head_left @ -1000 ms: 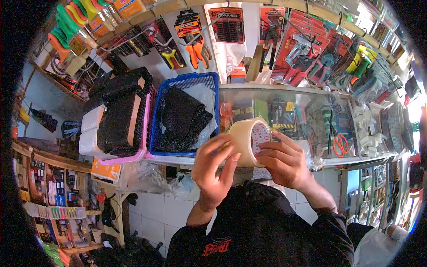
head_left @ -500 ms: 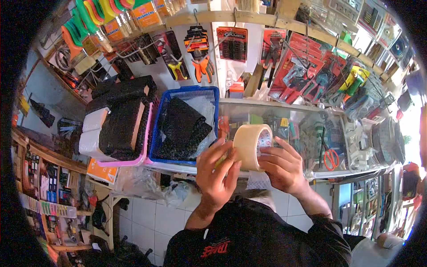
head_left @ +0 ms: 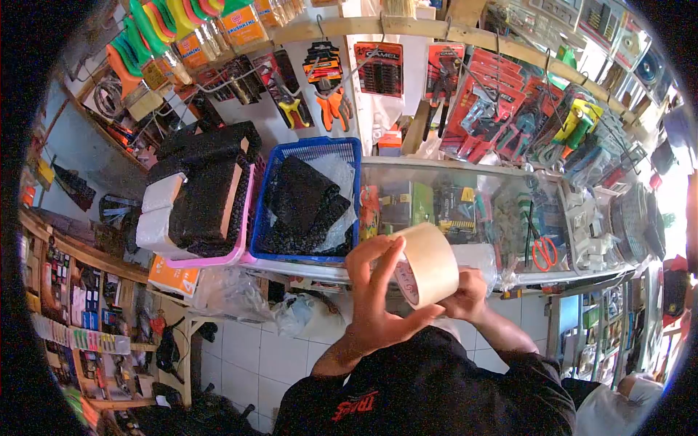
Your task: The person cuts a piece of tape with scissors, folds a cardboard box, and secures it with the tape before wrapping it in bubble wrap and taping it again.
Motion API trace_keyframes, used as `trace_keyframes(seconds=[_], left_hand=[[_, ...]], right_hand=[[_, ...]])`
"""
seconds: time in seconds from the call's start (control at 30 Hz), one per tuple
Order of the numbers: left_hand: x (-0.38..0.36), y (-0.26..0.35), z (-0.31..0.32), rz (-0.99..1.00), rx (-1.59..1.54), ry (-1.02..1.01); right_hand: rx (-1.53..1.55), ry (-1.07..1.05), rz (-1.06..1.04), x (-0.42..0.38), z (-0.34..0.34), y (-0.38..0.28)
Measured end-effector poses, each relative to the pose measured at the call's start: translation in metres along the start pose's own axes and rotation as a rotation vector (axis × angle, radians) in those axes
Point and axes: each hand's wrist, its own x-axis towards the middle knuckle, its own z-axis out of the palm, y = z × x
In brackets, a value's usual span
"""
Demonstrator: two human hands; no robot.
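A wide roll of tan packing tape is held up in front of my chest, its printed cardboard core facing left. My left hand grips it from the left, with fingertips at the upper rim and the thumb along the lower edge. On the other side, my right hand is closed, its curled fingers against the roll's lower right edge. Part of those fingers is hidden behind the tape.
Ahead is a glass display counter, with orange-handled scissors on it. A blue basket holding dark wrapped packages and a pink basket stand to the left. Packaged tools hang from a wooden rail above.
The tape roll has turned, so its core opening now faces left instead of right, and it sits slightly lower. My right fingers have left the core and curled at the lower right edge.
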Motion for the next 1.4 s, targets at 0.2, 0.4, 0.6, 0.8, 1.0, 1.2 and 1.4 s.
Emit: trace_keyframes(seconds=[0.2, 0.4, 0.6, 0.8, 1.0, 1.2, 1.4], left_hand=[[0.008, 0.006, 0.007, 0.065, -0.233, -0.013], [0.009, 0.013, 0.000, 0.204, -0.031, -0.014], [0.010, 0.021, 0.005, 0.270, 0.057, 0.004], [0.010, 0.022, 0.003, 0.330, 0.130, 0.024], [0.003, 0.021, -0.003, 0.329, 0.155, 0.058], [-0.005, 0.023, 0.000, 0.265, 0.111, 0.104], [-0.008, 0.021, -0.009, 0.229, 0.123, 0.109]], right_hand=[[0.150, -0.089, 0.046, -0.018, -0.005, -0.005], [0.771, 0.036, 0.519, 0.008, -0.020, -0.058], [0.722, 0.067, 0.703, 0.027, -0.032, -0.086], [0.631, 0.054, 0.704, 0.033, -0.029, -0.101], [0.604, 0.095, 0.637, 0.026, -0.012, -0.100], [0.612, 0.057, 0.621, 0.014, -0.008, -0.088], [0.467, 0.110, 0.516, 0.028, -0.001, -0.101]])
